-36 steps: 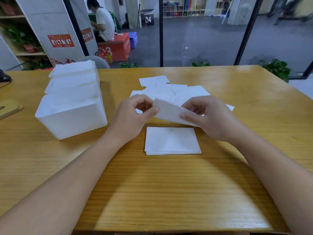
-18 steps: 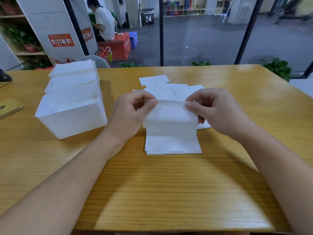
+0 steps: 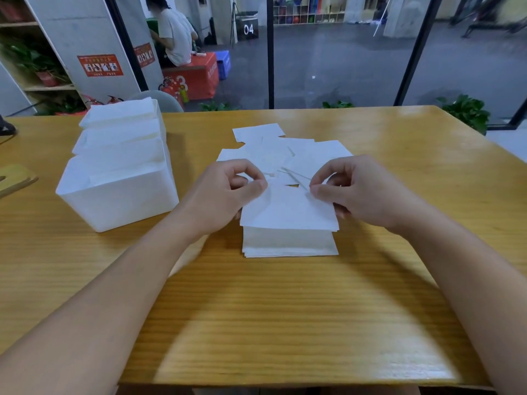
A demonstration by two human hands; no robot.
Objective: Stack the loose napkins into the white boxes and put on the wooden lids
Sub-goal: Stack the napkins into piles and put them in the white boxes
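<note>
1. Holding one napkin (image 3: 288,208) by its far corners, you pinch it between thumb and fingers of your left hand (image 3: 225,195) on one side and your right hand (image 3: 362,192) on the other.
2. That napkin hangs just above a small pile (image 3: 289,245) of squared-up napkins on the table (image 3: 285,323), its near edge overlapping the pile's far part.
3. Beyond your hands, more loose napkins (image 3: 285,149) lie spread and overlapping on the wood.
4. To your left, three white boxes (image 3: 119,201) stand in a row running away from you, touching or nearly so; each shows white napkins at its top, and none has a lid on.
5. At the far left edge, a wooden lid (image 3: 15,178) lies flat on the table, well apart from the pile.
6. Past the table's far edge, a person in a white top (image 3: 174,35) sits by a red box (image 3: 196,75).
</note>
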